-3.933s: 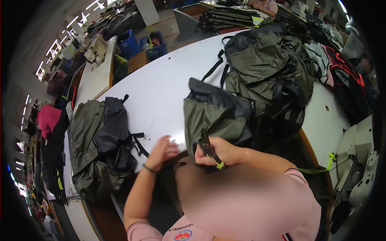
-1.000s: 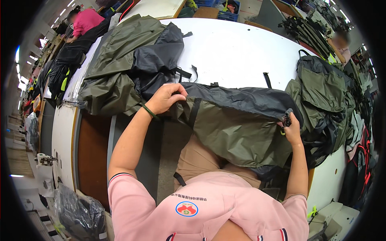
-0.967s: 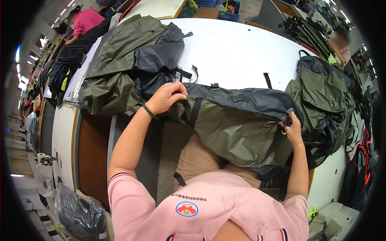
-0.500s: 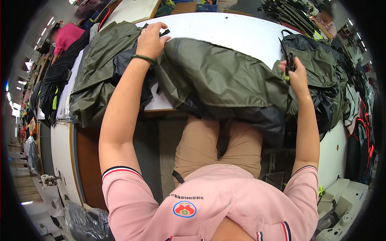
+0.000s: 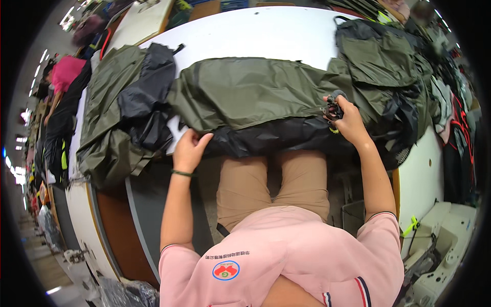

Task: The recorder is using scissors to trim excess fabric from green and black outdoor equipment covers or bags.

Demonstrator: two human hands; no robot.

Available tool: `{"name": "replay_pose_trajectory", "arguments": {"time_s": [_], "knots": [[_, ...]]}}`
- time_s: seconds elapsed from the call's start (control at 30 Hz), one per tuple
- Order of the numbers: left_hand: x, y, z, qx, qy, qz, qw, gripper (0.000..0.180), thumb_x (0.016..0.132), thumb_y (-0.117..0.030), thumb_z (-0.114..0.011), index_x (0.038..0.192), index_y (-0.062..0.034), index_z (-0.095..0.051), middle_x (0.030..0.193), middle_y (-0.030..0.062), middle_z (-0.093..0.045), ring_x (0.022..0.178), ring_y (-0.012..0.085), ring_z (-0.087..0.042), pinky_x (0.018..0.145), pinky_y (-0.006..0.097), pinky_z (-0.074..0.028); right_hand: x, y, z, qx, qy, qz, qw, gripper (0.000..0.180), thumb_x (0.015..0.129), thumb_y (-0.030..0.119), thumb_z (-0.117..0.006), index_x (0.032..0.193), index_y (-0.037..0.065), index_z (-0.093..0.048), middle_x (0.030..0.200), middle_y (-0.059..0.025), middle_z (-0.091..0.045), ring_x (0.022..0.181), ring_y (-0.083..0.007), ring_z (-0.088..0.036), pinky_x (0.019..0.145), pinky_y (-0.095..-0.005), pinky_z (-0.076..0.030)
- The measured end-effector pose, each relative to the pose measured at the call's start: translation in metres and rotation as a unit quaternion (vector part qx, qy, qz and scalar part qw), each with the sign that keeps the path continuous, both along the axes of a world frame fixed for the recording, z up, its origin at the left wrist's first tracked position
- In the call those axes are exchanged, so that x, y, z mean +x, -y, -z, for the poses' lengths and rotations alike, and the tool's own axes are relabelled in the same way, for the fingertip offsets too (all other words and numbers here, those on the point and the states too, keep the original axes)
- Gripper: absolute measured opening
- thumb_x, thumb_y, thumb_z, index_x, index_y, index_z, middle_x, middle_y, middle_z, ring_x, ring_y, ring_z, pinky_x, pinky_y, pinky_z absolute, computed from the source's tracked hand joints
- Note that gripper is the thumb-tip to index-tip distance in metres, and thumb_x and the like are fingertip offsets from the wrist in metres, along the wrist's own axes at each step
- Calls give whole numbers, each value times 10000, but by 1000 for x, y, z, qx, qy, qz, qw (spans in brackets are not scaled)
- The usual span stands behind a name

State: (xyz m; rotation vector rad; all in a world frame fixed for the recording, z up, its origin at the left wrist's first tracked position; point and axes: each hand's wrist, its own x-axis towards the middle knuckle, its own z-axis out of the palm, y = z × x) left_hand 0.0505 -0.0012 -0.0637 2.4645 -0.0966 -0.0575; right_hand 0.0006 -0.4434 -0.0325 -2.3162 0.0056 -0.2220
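Note:
An olive-green and black backpack shell (image 5: 255, 97) lies flat across the near edge of the white table (image 5: 255, 36). My left hand (image 5: 190, 149) grips its black lower left edge. My right hand (image 5: 347, 120) rests on the shell's right end and holds small black scissors (image 5: 333, 105). My legs in tan trousers show below the table edge.
A second green and black bag (image 5: 128, 117) lies at the left of the table. A pile of several more green bags (image 5: 383, 61) sits at the right. Dark garments hang at the far right, and a sewing machine part (image 5: 445, 240) is at the lower right.
The bag has been spread out flat along the table edge. My left hand dropped from the bag's top left to its lower left edge. My right hand stayed at the right end.

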Motion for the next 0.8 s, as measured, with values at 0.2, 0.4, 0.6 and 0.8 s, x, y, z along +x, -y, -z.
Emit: {"name": "replay_pose_trajectory", "arguments": {"time_s": [0.2, 0.4, 0.6, 0.8], "knots": [[-7, -29, 26, -465, -103, 1, 879, 237, 906, -11, -605, 1141, -33, -624, 1022, -13, -660, 877, 69, -592, 783, 238, -481, 8, 2, 37, -109, 20, 18, 994, 269, 740, -29, -679, 967, 28, -548, 870, -156, -673, 863, -406, -612, 717, -482, -458], [-31, -78, 20, -438, -132, 8, 889, 310, 844, 64, -609, 1144, -12, -622, 1084, 15, -662, 945, 108, -616, 862, 258, -487, -3, 15, 44, -14, -32, 65, 997, 319, 699, -123, -641, 978, -3, -542, 829, -164, -660, 828, -313, -676, 741, -347, -502], [-34, -78, 14, -167, -59, 4, 984, 232, 826, 93, -572, 1040, 2, -573, 910, 58, -608, 786, 148, -585, 759, 288, -488, -6, 8, 40, -84, -14, 39, 996, 268, 699, -121, -633, 920, -5, -534, 820, -171, -650, 821, -352, -653, 727, -359, -492], [-27, -26, -29, -129, 194, 2, 973, 125, 870, -2, -587, 995, -7, -585, 935, 109, -573, 800, 230, -586, 730, 326, -488, -12, 13, 44, -86, -9, 28, 996, 244, 710, -82, -660, 896, 7, -529, 822, -162, -640, 812, -399, -595, 717, -431, -455]]}}
